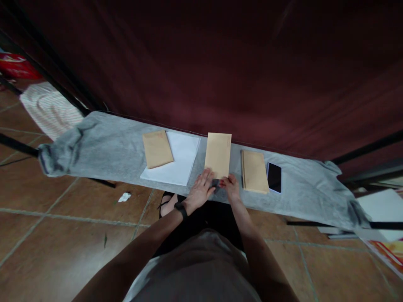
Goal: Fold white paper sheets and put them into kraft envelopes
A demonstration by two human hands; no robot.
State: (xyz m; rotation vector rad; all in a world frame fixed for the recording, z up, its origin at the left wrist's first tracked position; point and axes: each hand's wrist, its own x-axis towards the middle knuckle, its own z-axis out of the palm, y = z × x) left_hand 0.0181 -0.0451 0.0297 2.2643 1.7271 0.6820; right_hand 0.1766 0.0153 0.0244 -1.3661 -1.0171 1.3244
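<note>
A tan envelope (218,154) lies upright in the middle of a narrow table draped in grey cloth (107,147). My left hand (201,189) rests at the envelope's near left corner, fingers curled. My right hand (231,186) is at its near right corner. Between the two hands is a small dark object (215,182), pinched by the fingertips; I cannot make out what it is. A black band circles my left wrist.
Left of the hands, a second tan envelope (157,148) lies on a stack of white paper (176,161). To the right are a pile of tan envelopes (253,170) and a black phone (274,177). A dark red curtain hangs behind the table. A paper scrap (124,196) lies on the tiled floor.
</note>
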